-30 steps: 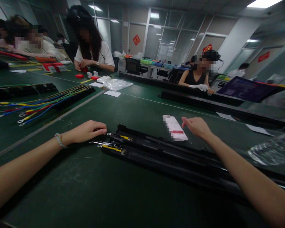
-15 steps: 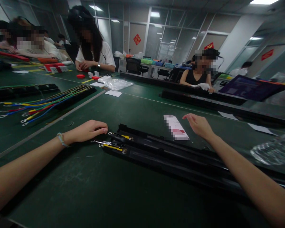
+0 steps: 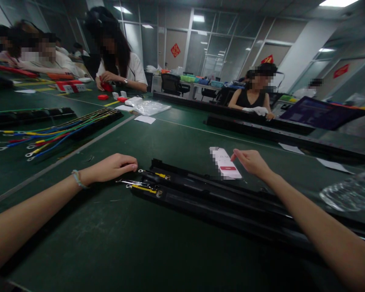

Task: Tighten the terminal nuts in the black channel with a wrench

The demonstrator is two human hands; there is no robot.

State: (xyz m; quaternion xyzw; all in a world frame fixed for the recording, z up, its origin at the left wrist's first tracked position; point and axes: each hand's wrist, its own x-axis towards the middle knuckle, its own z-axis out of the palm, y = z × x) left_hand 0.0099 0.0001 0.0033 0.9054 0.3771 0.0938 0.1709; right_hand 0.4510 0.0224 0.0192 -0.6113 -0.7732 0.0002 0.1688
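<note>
My left hand (image 3: 118,166) rests on the green table beside the left ends of the black rails, its thumb apart from the loosely bent fingers, holding nothing. Close to it are a ring terminal with a yellow sleeve (image 3: 160,175) on the rear rail (image 3: 200,185) and another yellow-sleeved lead (image 3: 144,189) on the front rail (image 3: 185,201). A small shiny clear strip (image 3: 134,183) lies across the rail ends. A phone (image 3: 226,164) with a lit screen lies behind the rails. My right hand (image 3: 251,162) is at its right edge, a fingertip over the screen, nothing gripped.
Coloured wires with ring terminals (image 3: 48,140) lie at the left. A clear plastic bag (image 3: 150,107) and papers are farther back. A clear plastic bottle (image 3: 349,190) lies at the right. People work across the table, near more long black rails (image 3: 258,129).
My right hand has moved slightly left, onto the phone's edge, and the phone's screen shows something different. My left hand has stayed in place. The person across now holds a red part.
</note>
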